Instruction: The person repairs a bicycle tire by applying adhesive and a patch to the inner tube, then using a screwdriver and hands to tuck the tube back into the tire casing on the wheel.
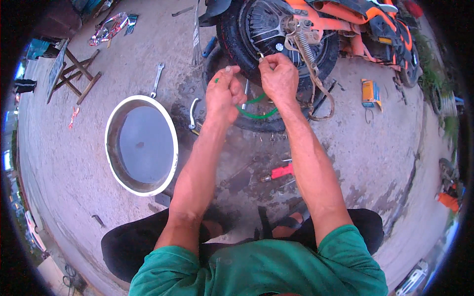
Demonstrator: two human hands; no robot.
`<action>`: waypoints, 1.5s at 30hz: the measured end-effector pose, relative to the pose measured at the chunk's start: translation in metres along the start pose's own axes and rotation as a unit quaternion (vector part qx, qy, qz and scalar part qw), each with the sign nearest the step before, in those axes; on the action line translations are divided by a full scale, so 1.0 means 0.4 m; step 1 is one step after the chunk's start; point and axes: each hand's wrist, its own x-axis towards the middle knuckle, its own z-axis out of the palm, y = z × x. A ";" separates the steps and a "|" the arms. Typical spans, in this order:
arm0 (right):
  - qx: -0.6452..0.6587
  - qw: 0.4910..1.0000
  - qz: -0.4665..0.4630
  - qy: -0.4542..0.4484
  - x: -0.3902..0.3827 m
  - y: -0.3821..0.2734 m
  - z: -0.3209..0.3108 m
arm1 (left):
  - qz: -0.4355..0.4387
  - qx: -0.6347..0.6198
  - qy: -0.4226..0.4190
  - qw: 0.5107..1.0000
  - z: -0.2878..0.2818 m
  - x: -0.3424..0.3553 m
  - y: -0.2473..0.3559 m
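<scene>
We're crouched over concrete w/ both hands up at the rear wheel (269, 29) of an orange scooter (355, 19). Left hand (223, 93) is fisted round a green tube (254, 114) that loops below both hands. Right hand (279, 76) pinches sth small at the tyre edge, can't tell what. White basin (111, 128) of water sits left, spanner (157, 79) beyond it, red-handled tool (280, 172) betw. our forearms.

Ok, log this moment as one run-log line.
left hand: grips green hose | right hand: pinches hose end at scooter wheel | water basin left
</scene>
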 end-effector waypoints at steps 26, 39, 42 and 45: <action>-0.004 1.000 0.005 -0.005 0.002 -0.001 0.000 | -0.014 -0.001 0.094 0.995 -0.002 0.040 -0.022; 0.001 1.000 0.001 -0.002 0.002 0.003 0.003 | -0.010 0.000 0.082 0.997 -0.008 0.041 -0.035; -0.003 1.000 -0.001 -0.002 0.002 0.007 0.003 | -0.013 -0.003 0.085 0.996 -0.006 0.042 -0.037; -0.001 1.000 -0.002 -0.004 0.003 0.006 0.003 | -0.015 -0.004 0.095 0.995 -0.002 0.041 -0.037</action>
